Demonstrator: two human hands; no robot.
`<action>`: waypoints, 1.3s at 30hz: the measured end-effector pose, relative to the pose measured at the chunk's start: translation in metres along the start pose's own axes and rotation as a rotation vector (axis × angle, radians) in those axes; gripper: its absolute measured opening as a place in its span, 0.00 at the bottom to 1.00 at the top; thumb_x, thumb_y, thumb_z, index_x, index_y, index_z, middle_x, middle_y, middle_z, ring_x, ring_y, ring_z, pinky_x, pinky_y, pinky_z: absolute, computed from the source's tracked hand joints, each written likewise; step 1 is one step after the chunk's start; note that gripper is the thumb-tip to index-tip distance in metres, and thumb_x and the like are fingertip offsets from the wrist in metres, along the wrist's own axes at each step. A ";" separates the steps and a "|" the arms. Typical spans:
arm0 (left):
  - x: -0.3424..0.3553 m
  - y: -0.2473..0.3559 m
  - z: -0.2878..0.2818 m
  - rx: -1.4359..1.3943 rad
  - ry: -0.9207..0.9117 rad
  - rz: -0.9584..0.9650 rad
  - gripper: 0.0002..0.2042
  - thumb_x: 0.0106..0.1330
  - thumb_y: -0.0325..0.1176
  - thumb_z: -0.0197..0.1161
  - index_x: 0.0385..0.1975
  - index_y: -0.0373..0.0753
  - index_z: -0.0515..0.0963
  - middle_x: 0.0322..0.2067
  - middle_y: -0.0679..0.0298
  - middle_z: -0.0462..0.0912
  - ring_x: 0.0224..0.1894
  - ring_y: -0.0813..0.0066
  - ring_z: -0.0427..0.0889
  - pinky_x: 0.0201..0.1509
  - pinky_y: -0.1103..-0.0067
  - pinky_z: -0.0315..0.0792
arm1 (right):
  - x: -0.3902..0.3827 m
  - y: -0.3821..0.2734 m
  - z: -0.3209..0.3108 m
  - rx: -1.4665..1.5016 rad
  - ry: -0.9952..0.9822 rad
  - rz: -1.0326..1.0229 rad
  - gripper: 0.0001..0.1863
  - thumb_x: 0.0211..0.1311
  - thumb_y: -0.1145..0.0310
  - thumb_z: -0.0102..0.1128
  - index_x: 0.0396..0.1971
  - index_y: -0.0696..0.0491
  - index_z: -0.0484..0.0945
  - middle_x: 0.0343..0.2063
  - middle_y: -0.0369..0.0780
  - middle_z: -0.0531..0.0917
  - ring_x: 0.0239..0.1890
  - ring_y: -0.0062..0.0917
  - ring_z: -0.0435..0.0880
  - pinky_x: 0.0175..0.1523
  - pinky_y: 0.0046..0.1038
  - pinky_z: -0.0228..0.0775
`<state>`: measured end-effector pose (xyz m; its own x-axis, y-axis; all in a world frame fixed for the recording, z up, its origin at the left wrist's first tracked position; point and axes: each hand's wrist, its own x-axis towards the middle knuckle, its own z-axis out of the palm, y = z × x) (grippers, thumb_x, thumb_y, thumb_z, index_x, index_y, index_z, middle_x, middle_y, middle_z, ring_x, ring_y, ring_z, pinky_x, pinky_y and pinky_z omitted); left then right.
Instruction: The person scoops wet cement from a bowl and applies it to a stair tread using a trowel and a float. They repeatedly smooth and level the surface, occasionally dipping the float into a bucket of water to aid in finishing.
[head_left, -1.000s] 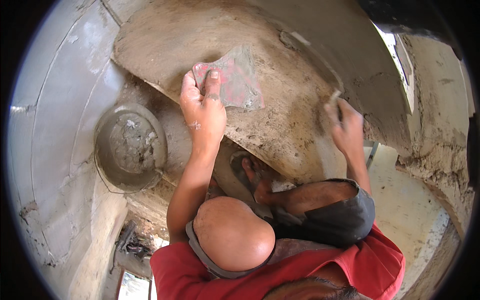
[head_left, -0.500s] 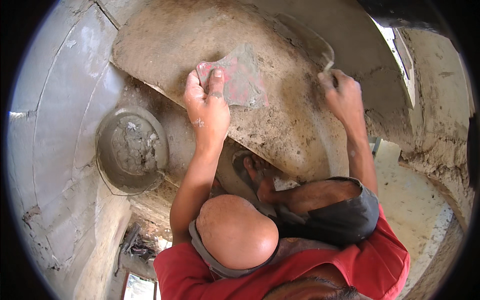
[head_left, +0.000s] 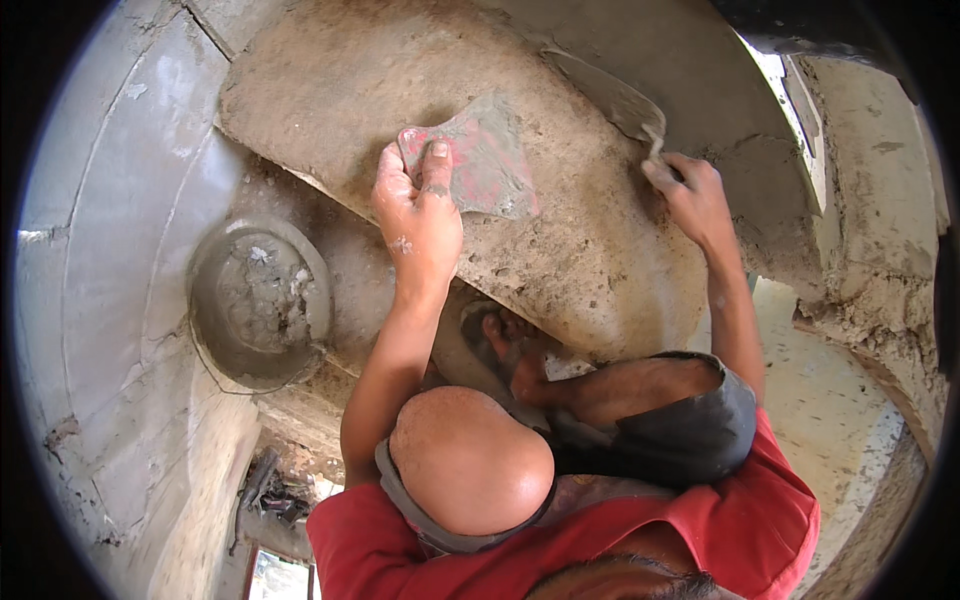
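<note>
My left hand (head_left: 415, 225) grips a small, mortar-smeared board (head_left: 480, 165) with red patches, thumb on top, above a rough tan slab (head_left: 300, 90). My right hand (head_left: 695, 205) is closed on the handle of a mortar-coated trowel (head_left: 605, 90). Its long blade lies along the band of fresh grey plaster (head_left: 740, 130) that curves across the top right, next to the slab's far edge.
A round basin (head_left: 205, 310) of grey mortar sits left of the slab, beside a curved grey wall (head_left: 120, 290). My bare knee (head_left: 470, 460) and bent leg fill the lower middle. Rough masonry (head_left: 880, 300) edges the right side; dark debris (head_left: 280, 495) lies lower left.
My right hand and the trowel have moved up and a little left along the plaster band over the last second. My left hand, still holding the board, has shifted slightly rightward.
</note>
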<state>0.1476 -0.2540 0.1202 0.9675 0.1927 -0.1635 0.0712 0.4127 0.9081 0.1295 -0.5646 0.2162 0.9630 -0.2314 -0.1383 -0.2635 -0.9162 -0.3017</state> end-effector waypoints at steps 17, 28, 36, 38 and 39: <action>0.001 0.004 0.007 -0.017 -0.018 0.022 0.06 0.79 0.26 0.62 0.50 0.32 0.79 0.45 0.66 0.85 0.46 0.84 0.78 0.56 0.81 0.72 | 0.001 -0.043 0.021 -0.237 0.189 -0.133 0.21 0.73 0.57 0.64 0.42 0.64 0.86 0.31 0.60 0.87 0.38 0.58 0.88 0.46 0.50 0.79; -0.001 0.011 -0.014 -0.102 0.071 -0.004 0.07 0.79 0.27 0.62 0.50 0.32 0.79 0.45 0.66 0.85 0.46 0.83 0.78 0.56 0.80 0.72 | -0.027 -0.056 -0.025 -0.045 0.170 -0.030 0.27 0.73 0.50 0.64 0.44 0.65 0.87 0.21 0.46 0.83 0.25 0.30 0.84 0.35 0.35 0.73; 0.014 0.010 -0.015 -0.221 -0.084 -0.097 0.09 0.77 0.28 0.65 0.51 0.32 0.81 0.46 0.65 0.86 0.49 0.80 0.79 0.61 0.77 0.71 | -0.022 -0.027 -0.007 0.243 0.105 0.080 0.24 0.73 0.52 0.63 0.37 0.63 0.86 0.19 0.40 0.81 0.20 0.24 0.78 0.30 0.29 0.68; 0.022 0.016 -0.020 -0.224 -0.163 -0.133 0.10 0.76 0.30 0.65 0.52 0.33 0.81 0.46 0.65 0.86 0.50 0.80 0.80 0.63 0.77 0.70 | -0.035 -0.022 -0.010 0.520 0.125 0.158 0.22 0.75 0.54 0.58 0.37 0.61 0.86 0.19 0.38 0.81 0.18 0.22 0.77 0.26 0.24 0.67; 0.025 0.020 -0.019 -0.221 -0.193 -0.169 0.10 0.76 0.30 0.65 0.52 0.33 0.81 0.47 0.65 0.86 0.50 0.80 0.80 0.64 0.77 0.69 | -0.041 -0.021 -0.012 0.651 0.012 0.036 0.23 0.75 0.55 0.56 0.37 0.62 0.86 0.18 0.38 0.81 0.17 0.22 0.76 0.25 0.24 0.67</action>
<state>0.1685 -0.2238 0.1271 0.9762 -0.0581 -0.2089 0.2002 0.6117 0.7653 0.0957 -0.5401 0.2393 0.9525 -0.2652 -0.1499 -0.2728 -0.5235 -0.8072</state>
